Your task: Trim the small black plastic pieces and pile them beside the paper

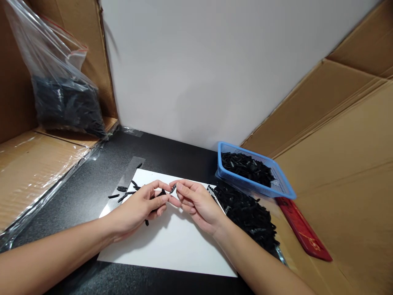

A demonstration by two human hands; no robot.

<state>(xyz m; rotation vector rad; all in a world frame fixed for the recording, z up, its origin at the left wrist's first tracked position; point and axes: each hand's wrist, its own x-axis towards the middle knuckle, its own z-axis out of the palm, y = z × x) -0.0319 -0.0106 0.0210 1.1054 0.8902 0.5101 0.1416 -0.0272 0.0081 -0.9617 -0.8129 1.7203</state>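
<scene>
Both hands meet above a white sheet on the black table. My left hand is closed on a small black piece, pinched between thumb and fingers. Between the thumb and index finger of my right hand is another small dark piece with a greyish side. The fingertips of the two hands are very near each other. Several loose black pieces lie left of my left hand, partly on the sheet's edge. One more piece shows just below that hand.
A large heap of black pieces lies right of the sheet. Behind it stands a blue basket holding more. A red object lies at the right. A clear bag of black material rests on cardboard at the left.
</scene>
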